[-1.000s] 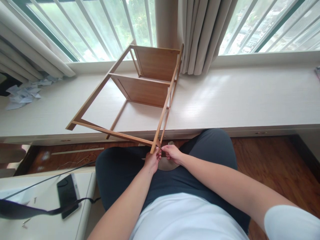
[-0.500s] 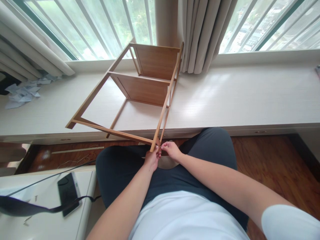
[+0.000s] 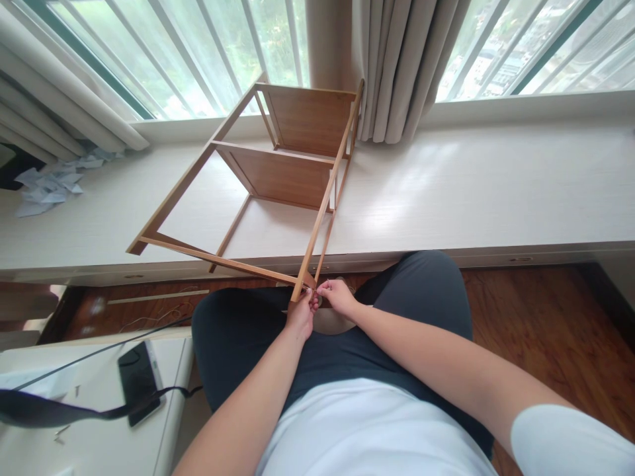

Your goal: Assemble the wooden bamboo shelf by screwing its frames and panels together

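Note:
A brown wooden shelf frame (image 3: 284, 177) with two panels lies tilted across the white window ledge, its near corner reaching over my lap. My left hand (image 3: 301, 313) is closed around that near corner, at the end of the right-hand rail. Right beside it, my right hand (image 3: 338, 297) pinches at the same corner with thumb and forefinger together. Whatever is between those fingertips is too small to make out. The two hands almost touch.
The white ledge (image 3: 476, 192) runs along the window behind beige curtains (image 3: 384, 73). Crumpled papers (image 3: 47, 188) lie at its left end. On a white table (image 3: 171, 370) at lower left are a phone (image 3: 139, 380), a black strap (image 3: 99, 415) and small screw-like pieces (image 3: 60, 434).
The frame's near corner has shifted very slightly left. Both hands keep their places at the corner, with only small finger movement.

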`<move>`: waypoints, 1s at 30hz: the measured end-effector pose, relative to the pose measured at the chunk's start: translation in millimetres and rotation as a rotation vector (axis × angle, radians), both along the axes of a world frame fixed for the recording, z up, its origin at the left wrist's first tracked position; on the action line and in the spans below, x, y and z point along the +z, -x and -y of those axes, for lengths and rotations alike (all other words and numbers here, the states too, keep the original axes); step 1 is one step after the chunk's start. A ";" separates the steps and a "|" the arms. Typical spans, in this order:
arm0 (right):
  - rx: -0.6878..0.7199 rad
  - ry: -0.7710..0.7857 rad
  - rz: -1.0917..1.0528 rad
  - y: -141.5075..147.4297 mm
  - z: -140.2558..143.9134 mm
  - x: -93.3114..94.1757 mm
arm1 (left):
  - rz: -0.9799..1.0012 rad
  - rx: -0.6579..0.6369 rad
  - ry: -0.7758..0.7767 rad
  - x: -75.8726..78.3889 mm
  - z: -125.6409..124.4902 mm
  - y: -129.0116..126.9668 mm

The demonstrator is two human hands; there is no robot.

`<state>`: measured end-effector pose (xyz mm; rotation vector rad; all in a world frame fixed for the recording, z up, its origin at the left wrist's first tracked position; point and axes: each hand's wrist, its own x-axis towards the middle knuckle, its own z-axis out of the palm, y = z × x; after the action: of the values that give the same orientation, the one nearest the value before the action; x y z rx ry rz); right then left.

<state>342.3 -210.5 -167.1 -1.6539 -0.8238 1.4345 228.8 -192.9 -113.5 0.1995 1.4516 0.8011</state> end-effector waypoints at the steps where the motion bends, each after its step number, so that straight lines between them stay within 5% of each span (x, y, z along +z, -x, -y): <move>1: 0.003 -0.002 0.005 0.1 0.0 1.1 | 0.002 0.002 0.004 -0.1 0.1 0.2; 13: 0.094 -0.109 0.143 -5.4 -0.7 13.8 | 0.117 -0.019 0.059 9.5 0.2 1.6; 30: 0.231 -0.008 0.283 -16.4 -1.7 32.1 | 0.096 0.019 0.112 12.8 -1.4 1.5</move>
<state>358.7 -208.8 -135.0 -1.8290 -1.2114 1.3625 227.4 -191.5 -100.7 0.0613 1.4045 0.7330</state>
